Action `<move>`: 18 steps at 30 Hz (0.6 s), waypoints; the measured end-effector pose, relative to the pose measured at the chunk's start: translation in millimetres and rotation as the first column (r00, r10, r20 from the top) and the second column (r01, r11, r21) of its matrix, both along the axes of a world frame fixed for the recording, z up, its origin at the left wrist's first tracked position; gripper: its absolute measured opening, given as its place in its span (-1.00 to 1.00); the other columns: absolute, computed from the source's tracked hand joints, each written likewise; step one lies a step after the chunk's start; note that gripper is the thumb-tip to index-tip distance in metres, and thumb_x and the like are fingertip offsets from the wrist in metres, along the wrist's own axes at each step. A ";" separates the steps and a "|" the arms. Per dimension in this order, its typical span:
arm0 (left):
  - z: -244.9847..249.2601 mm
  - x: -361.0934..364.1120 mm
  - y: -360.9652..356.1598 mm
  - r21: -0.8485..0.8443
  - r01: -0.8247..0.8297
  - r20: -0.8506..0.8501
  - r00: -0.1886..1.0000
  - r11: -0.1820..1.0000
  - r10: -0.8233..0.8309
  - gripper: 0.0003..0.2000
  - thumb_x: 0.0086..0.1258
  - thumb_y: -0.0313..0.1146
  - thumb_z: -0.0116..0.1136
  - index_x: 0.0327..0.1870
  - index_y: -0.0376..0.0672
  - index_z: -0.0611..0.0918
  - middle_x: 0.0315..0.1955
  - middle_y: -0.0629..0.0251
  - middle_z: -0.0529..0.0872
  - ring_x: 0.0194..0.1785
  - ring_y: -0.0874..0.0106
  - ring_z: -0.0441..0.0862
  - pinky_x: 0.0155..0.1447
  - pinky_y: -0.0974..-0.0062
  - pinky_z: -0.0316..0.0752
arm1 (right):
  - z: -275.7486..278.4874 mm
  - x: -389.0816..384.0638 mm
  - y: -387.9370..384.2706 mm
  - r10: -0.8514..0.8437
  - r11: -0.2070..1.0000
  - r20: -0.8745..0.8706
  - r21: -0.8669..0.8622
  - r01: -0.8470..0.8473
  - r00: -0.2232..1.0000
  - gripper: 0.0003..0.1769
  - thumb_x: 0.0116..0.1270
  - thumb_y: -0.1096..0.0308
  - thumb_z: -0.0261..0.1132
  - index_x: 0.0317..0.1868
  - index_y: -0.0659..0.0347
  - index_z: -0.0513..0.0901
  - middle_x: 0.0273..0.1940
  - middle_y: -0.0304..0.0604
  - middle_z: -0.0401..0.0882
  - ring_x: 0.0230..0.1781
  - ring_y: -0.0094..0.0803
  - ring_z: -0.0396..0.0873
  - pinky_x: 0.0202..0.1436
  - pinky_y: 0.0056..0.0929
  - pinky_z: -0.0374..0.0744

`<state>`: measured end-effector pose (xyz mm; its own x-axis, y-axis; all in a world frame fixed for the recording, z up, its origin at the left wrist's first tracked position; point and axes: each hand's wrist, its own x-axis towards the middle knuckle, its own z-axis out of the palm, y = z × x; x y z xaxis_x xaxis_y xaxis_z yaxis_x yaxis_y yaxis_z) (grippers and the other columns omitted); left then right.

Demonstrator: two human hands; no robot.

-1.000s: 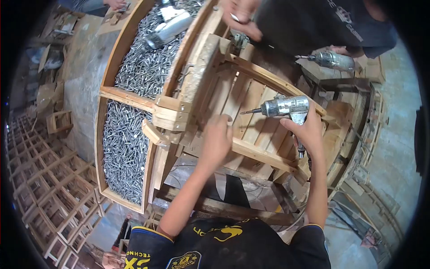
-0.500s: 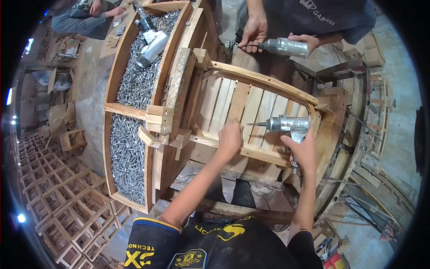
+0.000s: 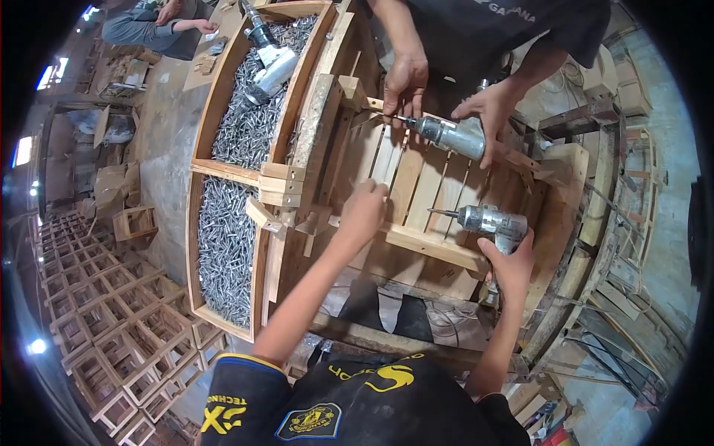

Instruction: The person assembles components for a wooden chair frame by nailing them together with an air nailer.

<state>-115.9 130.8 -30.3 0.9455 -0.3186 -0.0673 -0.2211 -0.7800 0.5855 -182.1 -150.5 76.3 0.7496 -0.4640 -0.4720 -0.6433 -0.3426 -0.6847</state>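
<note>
My right hand point(image 3: 512, 264) is wrapped around the handle of a silver air screwdriver point(image 3: 491, 218), its bit pointing left over the slatted wooden frame point(image 3: 431, 247). My left hand point(image 3: 364, 212) is closed above the frame's near left corner, fingers curled; whatever it may hold is hidden. Across the frame, a co-worker's hand point(image 3: 487, 111) is at a second air screwdriver point(image 3: 450, 136). The co-worker's other hand point(image 3: 406, 78) is by that tool's bit, over the far rail.
A two-part wooden tray point(image 3: 195, 245) full of screws point(image 3: 225, 253) stands at left, with another air tool point(image 3: 271, 70) lying on the screws. Stacked wooden frames point(image 3: 111, 327) fill the lower left floor. Another person point(image 3: 160, 30) sits at the upper left.
The co-worker's hands and screwdriver have come down from beyond the frame to over its far rail. My left hand has moved slightly left; my right hand still grips its screwdriver.
</note>
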 end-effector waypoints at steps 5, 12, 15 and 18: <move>-30.8 5.8 -19.9 0.001 0.414 -0.017 0.910 0.910 -0.414 -0.72 0.06 -0.38 0.36 -0.23 -0.20 0.56 -0.28 0.13 0.55 -0.13 0.08 0.60 -0.08 0.18 0.57 | -1.0 -26.6 -0.4 -0.057 0.997 0.040 0.044 0.056 0.998 -0.10 -0.01 0.22 0.58 0.27 0.37 0.31 -0.32 -0.05 0.67 -0.64 -0.40 0.58 -0.66 -0.42 0.52; -28.5 3.5 -28.1 0.102 0.498 0.034 0.863 0.861 -0.503 -0.76 0.10 -0.39 0.28 -0.25 -0.26 0.54 -0.23 0.10 0.58 -0.09 0.12 0.62 -0.05 0.25 0.61 | -7.9 -51.8 -1.8 -0.089 0.991 0.128 0.106 0.076 0.988 -0.14 0.00 0.29 0.56 0.25 0.38 0.30 -0.32 -0.04 0.67 -0.64 -0.40 0.58 -0.68 -0.41 0.50; -45.5 3.6 -28.3 0.224 0.527 0.108 0.823 0.820 -0.558 -0.73 0.11 -0.35 0.30 -0.24 -0.29 0.55 -0.23 0.11 0.59 -0.07 0.14 0.61 -0.04 0.27 0.60 | -6.4 -51.5 -1.0 -0.109 0.985 0.081 0.144 0.097 0.991 -0.18 0.02 0.31 0.55 0.23 0.37 0.32 -0.31 -0.05 0.67 -0.63 -0.41 0.57 -0.69 -0.42 0.49; -48.6 6.5 -28.8 0.307 0.565 0.131 0.772 0.766 -0.621 -0.70 0.13 -0.31 0.32 -0.21 -0.29 0.56 -0.23 0.11 0.59 -0.07 0.14 0.59 -0.06 0.25 0.59 | -7.8 -52.0 -2.0 -0.106 0.985 0.093 0.148 0.091 0.990 -0.22 0.03 0.32 0.55 0.20 0.35 0.33 -0.29 -0.06 0.67 -0.63 -0.43 0.57 -0.68 -0.42 0.49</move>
<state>-109.3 102.0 -78.9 0.5700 -0.8208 -0.0375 -0.7814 -0.5557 0.2839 -234.1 -152.5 68.5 0.7504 -0.4710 -0.4638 -0.5946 -0.1744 -0.7849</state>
